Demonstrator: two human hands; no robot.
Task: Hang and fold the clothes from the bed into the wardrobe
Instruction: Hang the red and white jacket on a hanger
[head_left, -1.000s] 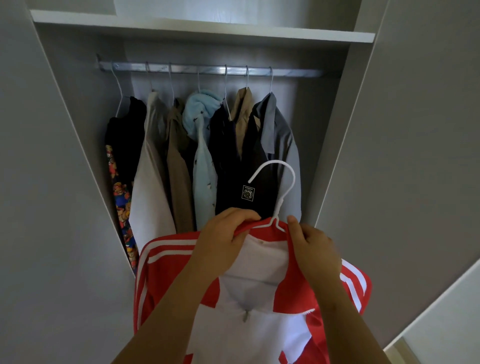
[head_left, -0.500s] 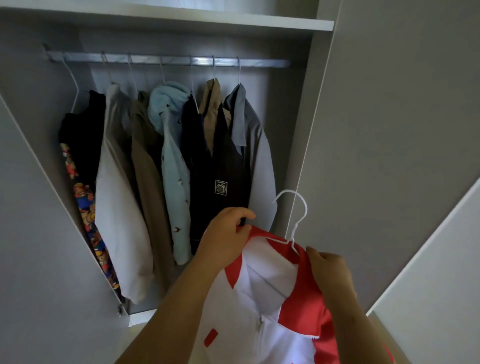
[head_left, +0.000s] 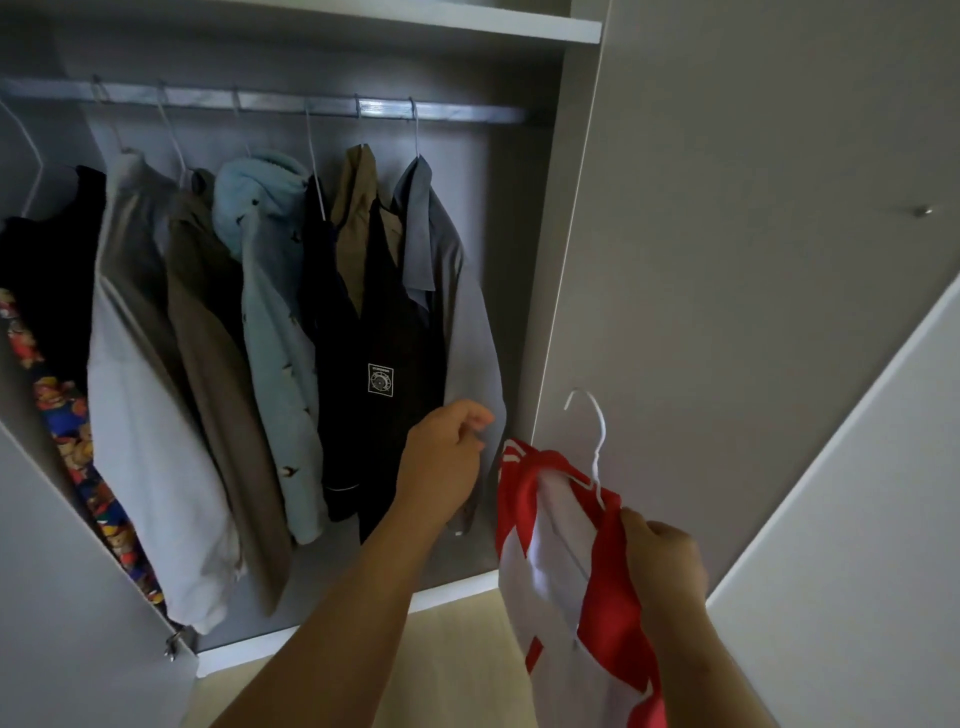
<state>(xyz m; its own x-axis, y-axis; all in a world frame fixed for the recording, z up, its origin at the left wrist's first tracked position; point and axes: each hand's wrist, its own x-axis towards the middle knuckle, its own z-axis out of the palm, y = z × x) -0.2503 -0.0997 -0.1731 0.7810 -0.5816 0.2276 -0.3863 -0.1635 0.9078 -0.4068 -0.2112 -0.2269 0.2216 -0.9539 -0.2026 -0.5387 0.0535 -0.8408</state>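
My right hand (head_left: 666, 564) is shut on the collar of a red-and-white jacket (head_left: 571, 587) that hangs on a white wire hanger (head_left: 595, 431), low in front of the wardrobe's right side panel. The hanger's hook points up, free of the rail. My left hand (head_left: 445, 460) holds nothing; its fingers are loosely curled in front of the sleeve of the grey shirt (head_left: 470, 332), the rightmost garment on the metal rail (head_left: 447, 111). Several other garments hang to its left, among them a dark vest (head_left: 379, 332) and a light blue fleece (head_left: 270, 291).
A white shelf (head_left: 467, 21) runs above the rail. An open grey door (head_left: 753, 260) stands on the right and another (head_left: 57, 597) on the left. A short stretch of rail right of the grey shirt is bare. Light wooden floor (head_left: 447, 670) lies below.
My left hand let go of the jacket and moved up-left toward the grey shirt. The jacket, held by my right hand alone, swung down and right. My view shifted right.
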